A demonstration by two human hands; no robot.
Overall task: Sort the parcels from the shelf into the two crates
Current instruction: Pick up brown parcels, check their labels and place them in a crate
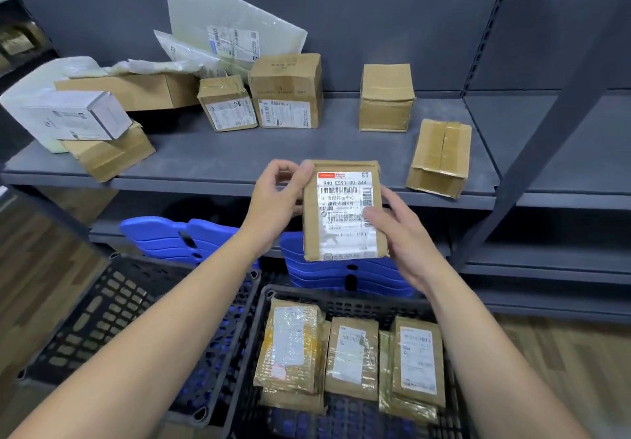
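Note:
I hold a flat brown cardboard parcel [341, 213] upright in front of the shelf edge, its white shipping label facing me. My left hand [276, 199] pinches its upper left corner and left side. My right hand [399, 233] grips its right edge, thumb lying across the label. Below stand two black lattice crates: the left crate [112, 305] shows no parcels, and the right crate [341, 298] holds several flat labelled parcels [351, 353]. More parcels remain on the grey shelf [205, 158].
On the shelf sit brown boxes [386, 97], [440, 158], [286, 91], [227, 103], a white box [75, 115] stacked on cartons at the left, and plastic mailer bags [232, 32] against the back. Blue plastic lids [177, 237] lean behind the crates. A diagonal shelf brace [546, 124] runs at right.

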